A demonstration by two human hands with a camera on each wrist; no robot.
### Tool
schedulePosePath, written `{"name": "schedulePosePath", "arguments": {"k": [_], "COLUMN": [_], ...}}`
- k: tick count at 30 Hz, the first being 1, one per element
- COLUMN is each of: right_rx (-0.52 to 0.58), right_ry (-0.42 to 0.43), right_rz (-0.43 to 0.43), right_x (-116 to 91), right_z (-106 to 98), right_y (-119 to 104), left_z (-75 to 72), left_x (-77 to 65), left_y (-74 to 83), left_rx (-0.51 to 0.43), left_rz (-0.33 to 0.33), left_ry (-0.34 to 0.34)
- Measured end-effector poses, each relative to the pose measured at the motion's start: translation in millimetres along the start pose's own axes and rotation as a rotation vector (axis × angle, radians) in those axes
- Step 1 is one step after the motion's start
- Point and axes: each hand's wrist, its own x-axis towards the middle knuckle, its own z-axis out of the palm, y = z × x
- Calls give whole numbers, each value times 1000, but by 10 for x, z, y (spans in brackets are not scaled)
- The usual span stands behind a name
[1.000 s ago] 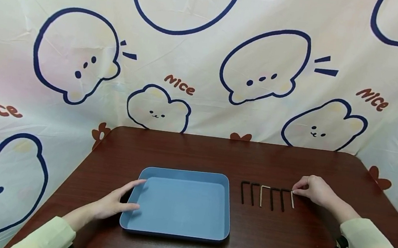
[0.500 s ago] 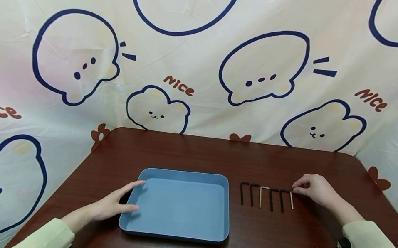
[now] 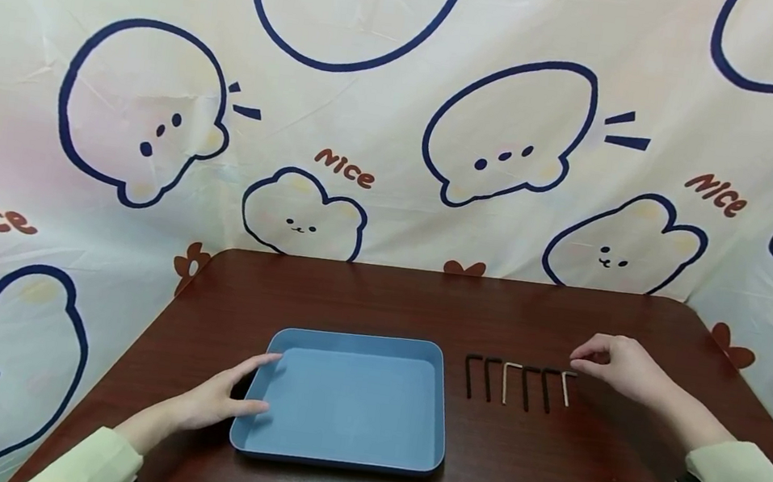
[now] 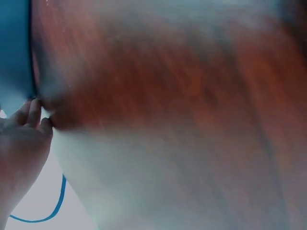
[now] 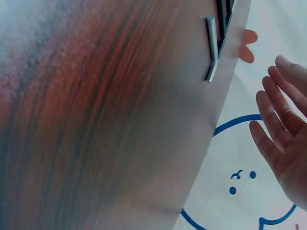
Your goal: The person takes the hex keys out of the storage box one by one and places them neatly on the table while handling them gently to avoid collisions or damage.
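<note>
My left hand [image 3: 213, 397] holds the left side of a blue rectangular tray [image 3: 437, 411], with index finger and thumb over the rim; the left wrist view has other fingertips against the tray's [image 4: 17, 52] outer edge. To the tray's right, several L-shaped hex keys lie in a row, long arms toward me. Most are black, like this hex key [image 3: 525, 391]; a silver hex key [image 3: 505, 387] lies among them and another silver hex key [image 3: 565, 391] ends the row. My right hand [image 3: 626, 369] hovers just right of that last key, holding nothing, its fingers [image 5: 272, 115] loosely bent and spread.
A dark brown wooden table [image 3: 379, 293] bears everything. Behind and beside it hangs a pale cloth [image 3: 403, 113] with cartoon bears. The tray's floor shows nothing lying on it.
My right hand has let go of the silver hex key at the row's right end and drawn slightly up and right. My left hand stays at the tray.
</note>
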Motion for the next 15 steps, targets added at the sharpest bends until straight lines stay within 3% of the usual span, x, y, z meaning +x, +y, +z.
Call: {"name": "schedulePosePath", "arguments": {"k": [11,15], "right_rx": [-56,-85], "right_ry": [23,32], "right_rz": [-2,3], "right_x": [-226,-287], "right_z": [-99,-122], "right_y": [-209,-302], "left_z": [-105,-153], "left_x": [59,88], "left_y": [140,247], "left_rx": [110,219], "left_rz": [60,52], "left_ry": [-9,22]}}
